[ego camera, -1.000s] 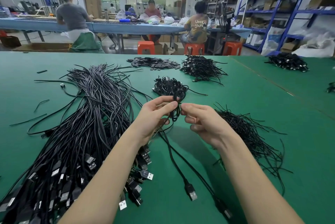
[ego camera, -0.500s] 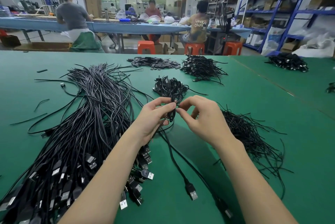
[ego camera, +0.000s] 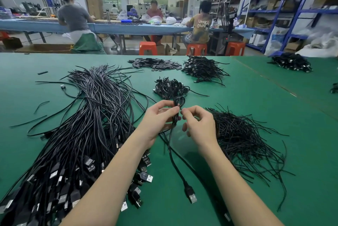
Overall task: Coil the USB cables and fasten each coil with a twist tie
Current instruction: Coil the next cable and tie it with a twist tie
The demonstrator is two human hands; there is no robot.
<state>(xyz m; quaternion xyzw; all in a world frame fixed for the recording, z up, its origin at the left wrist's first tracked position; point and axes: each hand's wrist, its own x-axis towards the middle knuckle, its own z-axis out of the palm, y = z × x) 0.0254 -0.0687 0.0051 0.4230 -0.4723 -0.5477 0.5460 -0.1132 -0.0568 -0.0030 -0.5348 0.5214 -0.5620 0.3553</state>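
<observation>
Wide green felt-covered bench [ego camera: 256, 108] in a workshop, with blue metal shelving [ego camera: 281, 6] along the far right wall and three seated people at a long blue table [ego camera: 128, 27] beyond the bench's far edge, orange plastic stools [ego camera: 147, 47] beneath.

Above the middle of the bench, a small folded coil of thin black USB cable [ego camera: 178, 104], pinched upright between thumb and fingertips of the left hand [ego camera: 157, 123]. Just right of the coil, the right hand [ego camera: 199, 126], thumb and forefinger pressed together at the coil's waist, remaining fingers curled; too small to tell whether a tie sits between them. Below the coil, its loose tail hanging toward the viewer and ending in a black USB plug with a silver tip [ego camera: 190, 194] lying on the bench.

Left of the coil, a big sheaf of long uncoiled black USB cables [ego camera: 87, 134], plugs toward the near edge. Right of the coil, a heap of thin black twist ties [ego camera: 245, 134]. Just behind the coil, a small pile of finished black bundles [ego camera: 169, 88]. Farther behind, a larger pile of bundles [ego camera: 201, 68] beside a flat scatter of dark grey strips [ego camera: 155, 63].
</observation>
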